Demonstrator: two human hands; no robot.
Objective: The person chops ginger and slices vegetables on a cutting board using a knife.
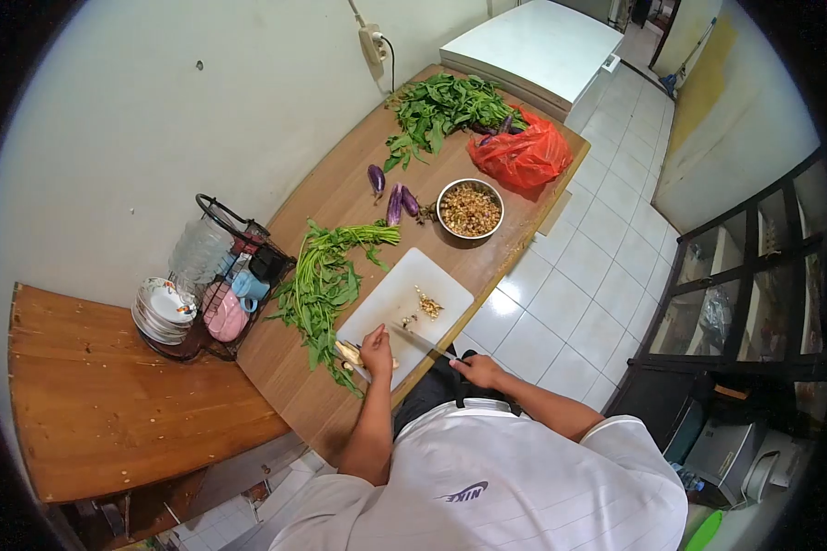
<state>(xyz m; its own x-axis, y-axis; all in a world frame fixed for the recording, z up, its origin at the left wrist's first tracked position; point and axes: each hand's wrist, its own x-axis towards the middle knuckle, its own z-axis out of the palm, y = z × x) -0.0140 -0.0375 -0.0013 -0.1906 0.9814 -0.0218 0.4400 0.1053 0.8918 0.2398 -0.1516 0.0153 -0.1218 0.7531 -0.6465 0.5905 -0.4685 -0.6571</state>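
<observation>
My left hand (375,350) rests on the near corner of a white cutting board (400,298) and pinches a pale stalk-like piece (347,353) against it. My right hand (477,369) grips the handle of a knife (424,342); its blade stretches left over the board's near edge toward the left hand. A small heap of chopped bits (428,304) lies near the middle of the board. A bunch of long-stemmed greens (326,280) lies just left of the board.
A metal bowl of chopped pieces (470,208), three small purple eggplants (394,195), a pile of leafy greens (442,107) and a red plastic bag (524,154) sit farther along the wooden table (326,193). A dish rack (222,275) with plates stands left against the wall.
</observation>
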